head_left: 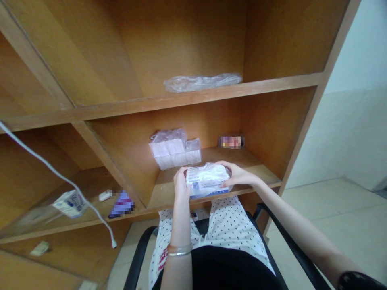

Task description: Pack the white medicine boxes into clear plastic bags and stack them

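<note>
My left hand (181, 183) and my right hand (236, 174) both grip the sides of a small box in clear plastic wrap (208, 180), with white and blue packaging showing through. They hold it just over the front edge of a wooden shelf (254, 169). Behind it on that shelf stands a stack of white boxes in clear film (173, 149). A small blurred package (231, 141) leans against the shelf's back wall. The lower part of the held box is partly hidden by my fingers.
A crumpled plastic bag (202, 82) lies on the shelf above. In the left compartment are a white carton (70, 203) and a blurred purple item (122, 204). A white cable (57, 177) hangs across there. Black chair armrests (139, 249) flank my polka-dot lap (236, 229).
</note>
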`<state>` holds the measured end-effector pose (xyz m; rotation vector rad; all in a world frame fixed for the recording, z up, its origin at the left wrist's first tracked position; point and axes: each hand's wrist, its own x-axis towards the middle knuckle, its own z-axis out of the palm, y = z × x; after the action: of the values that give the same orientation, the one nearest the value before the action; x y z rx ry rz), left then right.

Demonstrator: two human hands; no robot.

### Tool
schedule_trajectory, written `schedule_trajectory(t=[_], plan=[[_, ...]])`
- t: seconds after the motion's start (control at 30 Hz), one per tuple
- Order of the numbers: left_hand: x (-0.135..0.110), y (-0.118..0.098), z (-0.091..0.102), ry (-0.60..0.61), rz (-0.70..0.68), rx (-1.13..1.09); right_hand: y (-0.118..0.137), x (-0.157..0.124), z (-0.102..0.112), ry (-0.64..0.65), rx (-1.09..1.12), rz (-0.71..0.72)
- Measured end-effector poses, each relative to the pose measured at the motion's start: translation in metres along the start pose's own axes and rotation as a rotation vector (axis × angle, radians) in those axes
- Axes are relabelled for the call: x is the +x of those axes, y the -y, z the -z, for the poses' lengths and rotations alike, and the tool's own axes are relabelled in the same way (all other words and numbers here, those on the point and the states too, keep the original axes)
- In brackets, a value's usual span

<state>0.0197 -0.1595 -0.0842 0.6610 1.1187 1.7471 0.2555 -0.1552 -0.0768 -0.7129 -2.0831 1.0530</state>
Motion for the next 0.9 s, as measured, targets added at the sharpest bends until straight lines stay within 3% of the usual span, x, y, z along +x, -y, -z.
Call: schedule_trajectory(t=[0.23, 0.37, 0.57, 0.67, 0.8, 0.9], plan=[[0.016, -0.011, -0.016, -0.049, 0.007, -0.037, -0.005, 0.009, 0.002, -0.114, 0.102, -0.051], [0.028, -0.020, -0.023, -0.086, -0.054, 0.005, -0.005, 0.024, 0.005, -0.292, 0.144, -0.014], [0.038, -0.024, -0.046, 0.014, -0.076, 0.129, -0.009, 0.100, 0.001, -0.802, 0.078, 0.042], [0.047, -0.026, -0.066, 0.098, -0.124, 0.184, -0.010, 0.151, -0.011, -0.982, -0.030, -0.123], [0.066, -0.030, -0.074, 0.109, -0.222, 0.285, -0.015, 0.198, -0.035, -1.030, -0.109, -0.210], [0.077, -0.029, -0.063, 0.069, -0.319, 0.391, -0.024, 0.212, -0.048, -0.880, -0.163, -0.076]])
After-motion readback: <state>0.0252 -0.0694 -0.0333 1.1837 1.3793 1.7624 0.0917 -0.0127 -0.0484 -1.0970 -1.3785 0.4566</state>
